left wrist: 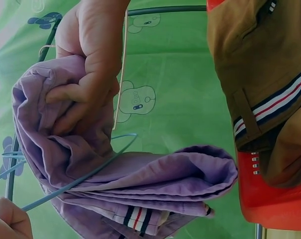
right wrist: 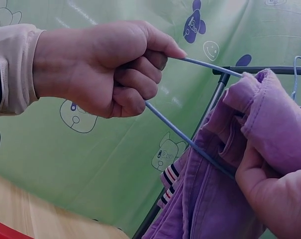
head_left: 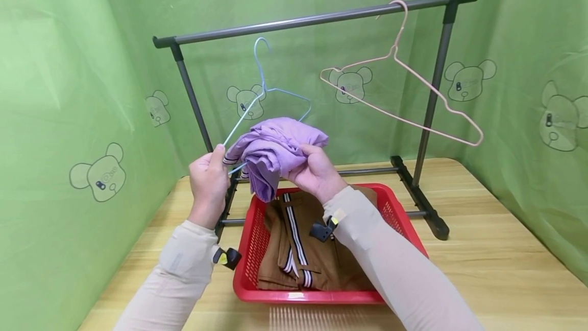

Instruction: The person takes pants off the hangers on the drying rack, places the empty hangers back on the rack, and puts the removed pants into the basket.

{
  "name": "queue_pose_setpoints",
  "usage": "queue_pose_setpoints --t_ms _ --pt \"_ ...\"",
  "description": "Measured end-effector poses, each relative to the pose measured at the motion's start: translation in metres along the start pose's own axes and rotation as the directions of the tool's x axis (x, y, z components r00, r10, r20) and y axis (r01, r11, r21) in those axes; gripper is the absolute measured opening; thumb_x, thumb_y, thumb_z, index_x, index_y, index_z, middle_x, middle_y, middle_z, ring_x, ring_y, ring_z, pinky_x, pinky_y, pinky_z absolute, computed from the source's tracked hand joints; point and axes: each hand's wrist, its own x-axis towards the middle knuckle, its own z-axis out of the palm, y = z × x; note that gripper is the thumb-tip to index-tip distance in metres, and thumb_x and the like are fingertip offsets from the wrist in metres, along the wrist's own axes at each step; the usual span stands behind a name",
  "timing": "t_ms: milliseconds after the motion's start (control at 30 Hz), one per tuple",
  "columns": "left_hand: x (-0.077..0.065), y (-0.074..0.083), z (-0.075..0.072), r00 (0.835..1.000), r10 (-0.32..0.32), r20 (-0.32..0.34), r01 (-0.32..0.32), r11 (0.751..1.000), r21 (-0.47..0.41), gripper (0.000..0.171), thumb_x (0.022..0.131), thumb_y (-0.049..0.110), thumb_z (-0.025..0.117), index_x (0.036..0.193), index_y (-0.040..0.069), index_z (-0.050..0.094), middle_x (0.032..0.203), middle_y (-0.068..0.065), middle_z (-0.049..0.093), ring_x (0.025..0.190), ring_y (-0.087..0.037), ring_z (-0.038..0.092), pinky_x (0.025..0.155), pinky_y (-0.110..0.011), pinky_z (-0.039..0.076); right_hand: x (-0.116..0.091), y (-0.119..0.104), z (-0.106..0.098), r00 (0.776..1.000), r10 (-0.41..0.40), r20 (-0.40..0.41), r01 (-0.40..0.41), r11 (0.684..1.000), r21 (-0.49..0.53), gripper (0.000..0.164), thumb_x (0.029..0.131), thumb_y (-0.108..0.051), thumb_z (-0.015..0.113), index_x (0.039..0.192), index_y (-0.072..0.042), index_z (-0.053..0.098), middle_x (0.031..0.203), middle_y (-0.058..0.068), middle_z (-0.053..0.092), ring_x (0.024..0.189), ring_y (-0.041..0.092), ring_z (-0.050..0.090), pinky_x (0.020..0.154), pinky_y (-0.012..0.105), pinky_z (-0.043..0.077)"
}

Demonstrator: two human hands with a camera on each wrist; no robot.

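My left hand (head_left: pixel 209 185) grips one end of a light blue wire hanger (head_left: pixel 264 88), fist curled around the wire in the right wrist view. Bunched purple pants (head_left: pixel 275 142) with striped trim lie across the hanger, and its lower bar (left wrist: pixel 70 186) crosses against the cloth in the left wrist view. My right hand (head_left: pixel 317 172) pinches the cloth from the right, thumb on top; folds hide some of its fingers. The hanger's hook stands just below the rack's rod in the head view. Beneath both hands, brown pants (head_left: pixel 317 249) with striped trim lie in a red basket (head_left: pixel 303 296).
A dark metal clothes rack (head_left: pixel 317 18) stands behind the basket on the wooden table (head_left: pixel 487 249). From its rod, toward the right, hangs a bare pink hanger (head_left: pixel 413 70). Green curtains (head_left: pixel 105 101) printed with bears enclose the back and sides.
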Motion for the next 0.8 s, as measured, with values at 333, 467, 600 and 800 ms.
queue_pose_setpoints --t_ms 333,467,600,800 --pt "0.000 -0.002 0.000 1.000 -0.006 -0.003 0.006 1.000 0.007 0.049 0.100 0.025 0.054 0.053 0.015 0.040 0.040 0.007 0.037 0.033 -0.005 0.032 0.033 -0.020 0.022 -0.003 -0.002 0.004 1.000 -0.001 0.026 0.001 1.000 -0.006 0.015 0.104 -0.015 0.031 0.110 -0.007 0.042 0.096 0.012 0.063 0.078 0.024 0.064 0.064 0.033 0.051" --pt "0.000 -0.003 0.000 1.000 -0.011 -0.003 0.011 1.000 0.009 0.050 0.100 0.026 0.054 0.054 0.015 0.039 0.040 0.007 0.036 0.033 -0.005 0.032 0.033 -0.020 0.022 -0.004 -0.003 0.005 0.999 -0.008 0.041 0.008 1.000 -0.005 0.016 0.104 -0.014 0.030 0.111 -0.007 0.042 0.098 0.012 0.063 0.080 0.025 0.065 0.066 0.035 0.052" --pt "0.000 -0.003 0.000 1.000 -0.013 -0.009 0.013 1.000 0.013 0.050 0.100 0.025 0.054 0.054 0.014 0.038 0.041 0.008 0.034 0.034 -0.005 0.031 0.033 -0.021 0.022 -0.004 -0.003 0.007 0.998 -0.021 0.066 0.020 1.000 0.010 0.017 0.103 -0.011 0.030 0.112 -0.006 0.043 0.099 0.011 0.063 0.083 0.024 0.065 0.070 0.035 0.053" --pt "0.001 -0.005 -0.001 1.000 -0.015 -0.017 0.015 1.000 0.003 0.051 0.100 0.025 0.054 0.053 0.015 0.037 0.042 0.008 0.034 0.034 -0.005 0.030 0.033 -0.021 0.021 -0.005 -0.006 0.011 0.995 -0.032 0.090 0.030 0.999 0.023 0.015 0.098 -0.005 0.037 0.111 -0.006 0.043 0.101 0.010 0.061 0.084 0.022 0.064 0.071 0.032 0.053"
